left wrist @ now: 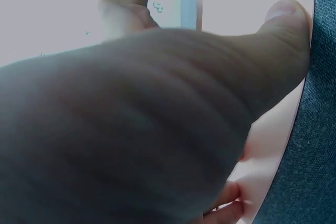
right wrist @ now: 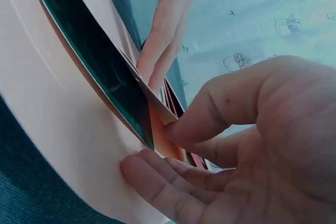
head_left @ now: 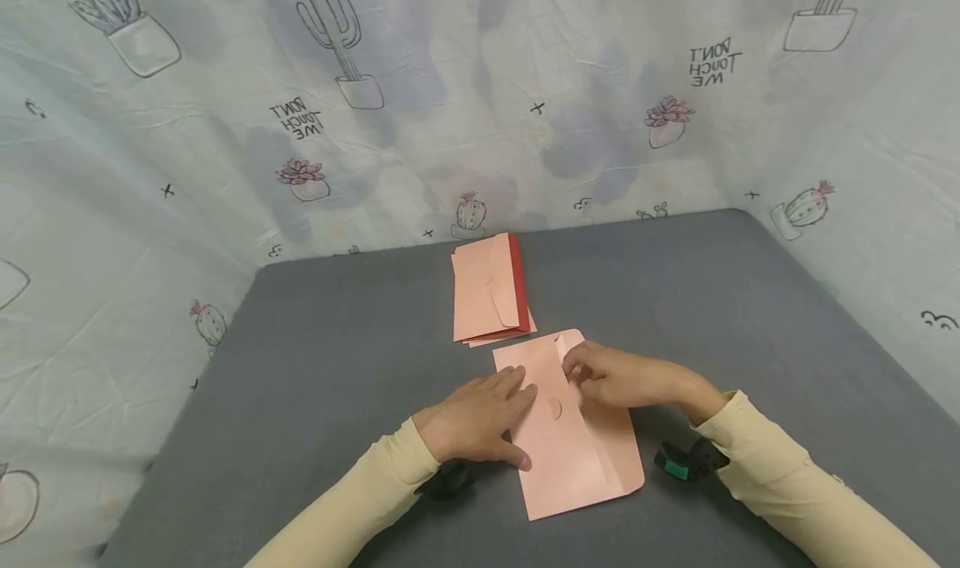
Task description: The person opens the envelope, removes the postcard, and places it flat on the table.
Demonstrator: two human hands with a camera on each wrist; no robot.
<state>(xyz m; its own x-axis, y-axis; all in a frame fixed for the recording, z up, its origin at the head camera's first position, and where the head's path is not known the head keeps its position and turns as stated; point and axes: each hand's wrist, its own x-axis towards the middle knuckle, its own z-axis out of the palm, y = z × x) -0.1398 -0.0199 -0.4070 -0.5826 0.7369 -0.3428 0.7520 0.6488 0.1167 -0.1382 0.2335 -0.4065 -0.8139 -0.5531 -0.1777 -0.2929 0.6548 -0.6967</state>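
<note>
A pale pink paper envelope (head_left: 551,464) lies on the grey table, its flap (head_left: 618,447) folded out to the right. My left hand (head_left: 476,418) rests on its left side with the fingers spread and the thumb near the edge. At the upper part of the envelope's mouth is my right hand (head_left: 622,376), fingers curled. In the right wrist view, its thumb reaches the mouth's edge and other fingers touch the flap, pinching the paper. A dark surface (right wrist: 105,56) shows in the opening; what it is, I cannot tell. The left wrist view is mostly filled by the left hand.
Beyond the envelope lies a small stack of pink envelopes (head_left: 480,289), with a red strip (head_left: 519,280) along the right side of the top one. The grey table (head_left: 337,343) meets a white curtain (head_left: 420,76) printed with cacti at the back and sides.
</note>
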